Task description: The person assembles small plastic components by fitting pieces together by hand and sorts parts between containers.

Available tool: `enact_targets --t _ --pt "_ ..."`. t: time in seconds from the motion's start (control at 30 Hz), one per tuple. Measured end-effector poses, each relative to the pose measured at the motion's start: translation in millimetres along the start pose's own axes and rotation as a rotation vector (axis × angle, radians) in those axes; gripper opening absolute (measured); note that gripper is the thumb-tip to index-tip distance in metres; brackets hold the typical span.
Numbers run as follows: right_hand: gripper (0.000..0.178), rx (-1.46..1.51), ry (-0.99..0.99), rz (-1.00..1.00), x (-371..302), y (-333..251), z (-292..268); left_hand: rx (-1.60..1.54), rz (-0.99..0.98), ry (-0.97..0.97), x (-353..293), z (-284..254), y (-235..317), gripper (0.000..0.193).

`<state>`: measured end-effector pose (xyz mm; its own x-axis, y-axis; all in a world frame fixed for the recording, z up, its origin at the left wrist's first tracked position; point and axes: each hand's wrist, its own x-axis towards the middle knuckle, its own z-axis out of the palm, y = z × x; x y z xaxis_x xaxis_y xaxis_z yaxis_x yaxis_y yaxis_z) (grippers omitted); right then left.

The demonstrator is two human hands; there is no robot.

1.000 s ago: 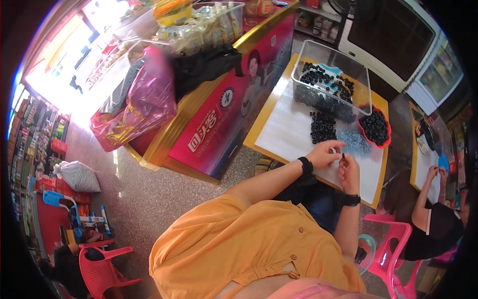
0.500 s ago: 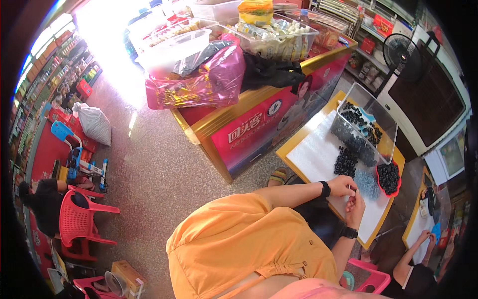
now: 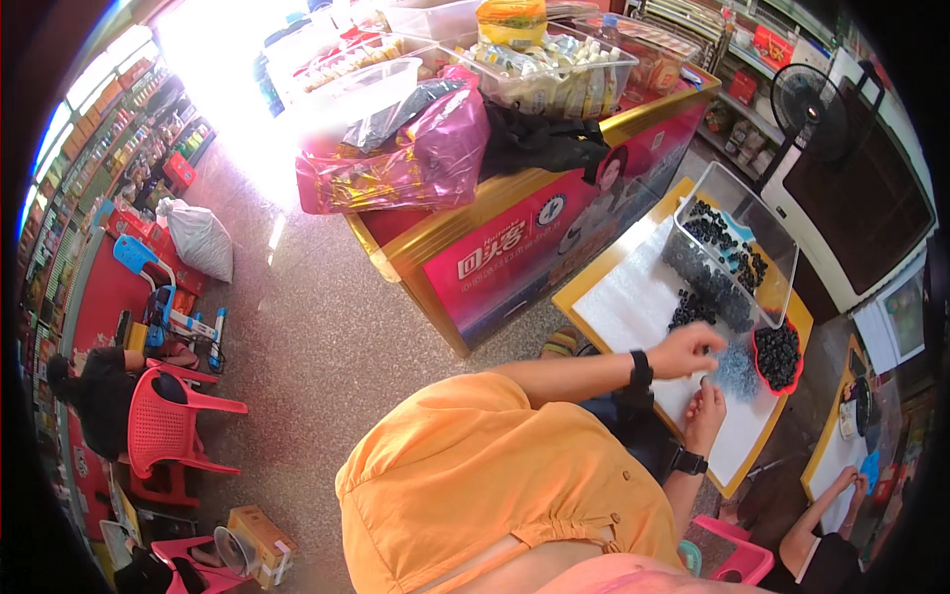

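My left hand [image 3: 683, 352] hovers over the white-topped table beside a pile of small clear bluish pieces [image 3: 735, 368]; its fingers are bent, with a gap at the thumb. Just nearer to me, my right hand [image 3: 705, 414] is closed in a pinch, and a tiny dark thing shows at its fingertips, too small to name. Small black round pieces [image 3: 691, 311] lie loose beyond my left hand. More of them fill a red scalloped bowl [image 3: 792, 381] on the right and lie in a clear plastic bin [image 3: 777, 223] behind.
The table [image 3: 623, 287] has a yellow edge. A gold-trimmed counter [image 3: 465, 297] stands ahead, loaded with tubs and a pink bag [image 3: 396, 178]. A black fan [image 3: 807, 109] is at the back right. Another person's hands [image 3: 849, 480] work at a second table. Red chairs [image 3: 163, 421] stand left.
My hands, together half a second ago, have come apart. The left has shifted slightly away toward the loose pieces; the right stays near its place, still pinching.
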<state>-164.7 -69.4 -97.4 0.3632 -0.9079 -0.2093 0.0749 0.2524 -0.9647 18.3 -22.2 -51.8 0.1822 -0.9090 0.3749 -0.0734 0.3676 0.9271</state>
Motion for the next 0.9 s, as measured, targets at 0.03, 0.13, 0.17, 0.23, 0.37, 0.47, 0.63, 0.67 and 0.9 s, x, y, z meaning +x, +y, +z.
enact_targets --t 0.03,0.13,0.17,0.23,0.37,0.47,0.63,0.67,0.9 --pt "0.019 -0.027 0.009 0.022 1 0 0 0.080 0.143 0.057 3 -12 20 0.036" --pt "0.018 -0.099 0.078 -0.015 1 4 -8 0.371 0.480 0.154 15 -63 134 0.034" --pt "0.022 -0.128 0.082 -0.011 1 4 -6 0.566 0.611 0.304 4 -89 165 0.031" --pt "0.033 -0.174 0.065 -0.004 3 -2 -7 0.938 0.570 0.519 -7 -129 229 0.019" --pt "0.043 -0.305 -0.012 -0.043 1 -14 -2 1.435 0.291 0.780 -53 -195 298 0.023" --pt "0.040 -0.251 0.024 -0.103 -5 -47 -23 2.002 0.261 0.478 -100 -299 337 0.036" --pt "0.036 -0.087 0.320 -0.343 33 -88 -104 1.797 -0.101 0.701 -137 -385 355 0.050" --pt "0.036 -0.057 0.449 -0.317 49 -81 -128 1.729 -0.160 0.740 -139 -397 350 0.053" --pt "0.020 0.050 0.217 0.001 100 -69 -164 1.611 -0.507 0.752 -149 -419 343 0.036"
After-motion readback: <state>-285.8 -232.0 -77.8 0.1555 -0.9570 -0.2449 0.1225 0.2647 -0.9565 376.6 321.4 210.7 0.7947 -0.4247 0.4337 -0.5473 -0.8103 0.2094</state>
